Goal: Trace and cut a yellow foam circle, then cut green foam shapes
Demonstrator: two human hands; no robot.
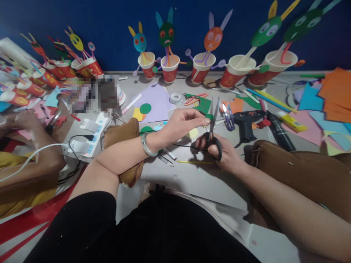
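Note:
My right hand (223, 151) grips black-handled scissors (214, 113), fingers in the loops, with the blades apart and pointing away from me. Close to the blades, my left hand (182, 124) pinches a small piece of green paper (210, 117); a bangle circles that wrist. Whether the blades touch the paper I cannot tell. Below the left hand lies a pale yellow paper circle (192, 133). Beyond the hands are a roll of tape (176, 97) and a lilac sheet (156, 100) bearing a green circle (145, 108).
Paper cups (170, 69) with paper-faced figures line the blue wall. A black glue gun (246, 126) and purple-handled snips (228, 116) lie to the right, near orange sheets (338, 95). Brown cushions (296, 175) flank me. A power strip (96, 135) and another person's arm (41, 146) are left.

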